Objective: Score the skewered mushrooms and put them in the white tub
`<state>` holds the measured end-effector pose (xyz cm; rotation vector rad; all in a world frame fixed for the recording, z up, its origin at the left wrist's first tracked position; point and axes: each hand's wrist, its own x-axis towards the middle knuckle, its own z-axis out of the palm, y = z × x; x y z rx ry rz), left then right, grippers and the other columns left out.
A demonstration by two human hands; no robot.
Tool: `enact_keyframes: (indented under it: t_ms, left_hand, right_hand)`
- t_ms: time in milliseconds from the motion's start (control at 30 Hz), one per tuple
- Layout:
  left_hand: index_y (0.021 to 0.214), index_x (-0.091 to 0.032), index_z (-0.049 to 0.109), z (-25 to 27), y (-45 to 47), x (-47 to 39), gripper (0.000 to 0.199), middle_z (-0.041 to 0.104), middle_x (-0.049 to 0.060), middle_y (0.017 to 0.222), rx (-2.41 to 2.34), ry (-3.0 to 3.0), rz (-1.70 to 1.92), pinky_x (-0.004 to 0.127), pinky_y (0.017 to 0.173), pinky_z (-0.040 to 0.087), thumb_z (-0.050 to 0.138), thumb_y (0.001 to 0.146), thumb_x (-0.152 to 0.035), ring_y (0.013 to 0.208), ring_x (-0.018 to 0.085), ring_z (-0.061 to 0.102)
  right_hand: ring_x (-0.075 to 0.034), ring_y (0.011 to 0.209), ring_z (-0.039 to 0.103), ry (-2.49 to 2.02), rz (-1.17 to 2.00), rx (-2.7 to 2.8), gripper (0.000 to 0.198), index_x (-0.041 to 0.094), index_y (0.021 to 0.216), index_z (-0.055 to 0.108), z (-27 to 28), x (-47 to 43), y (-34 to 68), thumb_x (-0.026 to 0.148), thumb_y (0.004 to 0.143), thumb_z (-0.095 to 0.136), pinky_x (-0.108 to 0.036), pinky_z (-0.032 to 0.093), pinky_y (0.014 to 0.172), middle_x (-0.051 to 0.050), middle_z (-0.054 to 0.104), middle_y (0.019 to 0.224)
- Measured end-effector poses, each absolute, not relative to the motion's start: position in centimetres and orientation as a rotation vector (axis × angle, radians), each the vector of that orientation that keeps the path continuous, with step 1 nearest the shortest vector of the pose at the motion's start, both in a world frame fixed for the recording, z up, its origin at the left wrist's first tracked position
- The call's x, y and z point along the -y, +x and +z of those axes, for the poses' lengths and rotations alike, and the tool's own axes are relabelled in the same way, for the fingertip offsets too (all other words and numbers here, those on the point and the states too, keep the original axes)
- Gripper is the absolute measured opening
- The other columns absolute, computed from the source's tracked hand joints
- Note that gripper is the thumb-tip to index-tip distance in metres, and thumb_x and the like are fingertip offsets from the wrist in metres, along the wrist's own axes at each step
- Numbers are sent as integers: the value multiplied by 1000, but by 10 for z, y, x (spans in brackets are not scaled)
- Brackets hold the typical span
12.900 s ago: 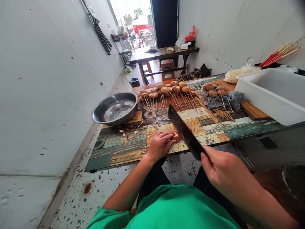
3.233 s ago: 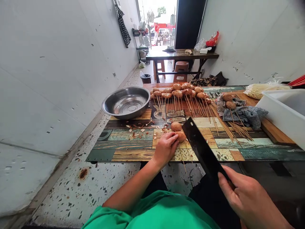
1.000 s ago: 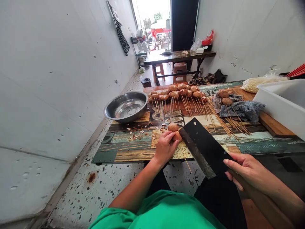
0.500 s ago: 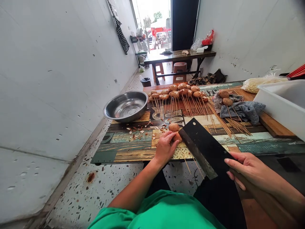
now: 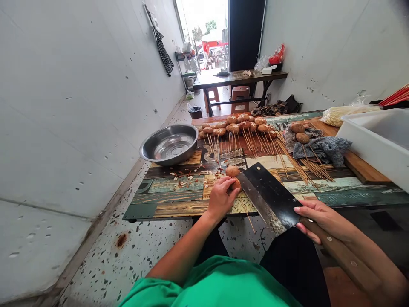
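Note:
My left hand (image 5: 221,197) pinches a brown mushroom cap (image 5: 237,184) at the table's near edge, its fingers partly covering it. Just beyond sits a second mushroom cap (image 5: 232,171). A thin skewer (image 5: 250,219) sticks out below them, past the table edge. In my right hand (image 5: 321,219) is a cleaver (image 5: 266,196) with a wide dark blade and a wooden handle, gripped where the two meet. The blade's far corner is right beside the held mushroom; whether it touches cannot be made out.
Skewered mushrooms (image 5: 244,125) with white cuts are piled at the table's back. A steel basin (image 5: 169,143) stands left, trimmings (image 5: 182,183) before it. On the right are a grey cloth (image 5: 326,149) bearing two mushrooms, bare skewers (image 5: 308,170) and a white tub (image 5: 377,140).
The cleaver has rolled and shifted slightly left, so its handle shows more and light glints on the blade. One skewer is now hidden behind it. My left hand stays on the mushroom.

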<state>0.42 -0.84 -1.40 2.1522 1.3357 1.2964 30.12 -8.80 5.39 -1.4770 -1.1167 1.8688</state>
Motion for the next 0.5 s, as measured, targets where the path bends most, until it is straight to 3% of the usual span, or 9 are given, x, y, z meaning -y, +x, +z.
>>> enact_keyframes:
  t_ms: [167,500]
  left_hand:
    - [109,-21,73,-15,4,6,29,72,8,113,-1332,2126,1274,41,98,59,79,81,-14,108,23,69]
    - [106,-19,71,-12,2,6,27,74,8,109,-1347,2151,1293,41,97,60,80,81,-14,106,24,70]
  right_hand:
    - [-9,31,50,-1489,1864,1028,62,25,73,34,40,101,302,68,68,79,-15,32,32,-2,67,51]
    - [-7,29,45,-1484,1819,864,60,26,74,33,42,102,299,60,66,81,-15,31,31,-3,67,51]
